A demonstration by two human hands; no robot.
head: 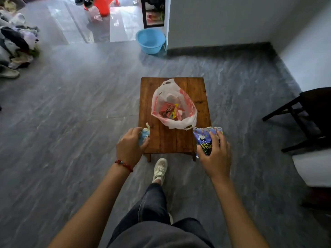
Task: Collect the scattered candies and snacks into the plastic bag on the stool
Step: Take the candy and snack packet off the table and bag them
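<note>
On the wooden stool, centre: plastic bag, mouth open, candies inside. Near left corner: my left hand, fingers curled round a pale blue packet. Near right corner: my right hand, fingers gripping a purple snack packet.

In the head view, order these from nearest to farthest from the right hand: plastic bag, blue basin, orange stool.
From the right hand:
1. Plastic bag, on the wooden stool just ahead-left.
2. Blue basin, on the floor by the wall corner.
3. Orange stool, farthest, at the top edge.
</note>
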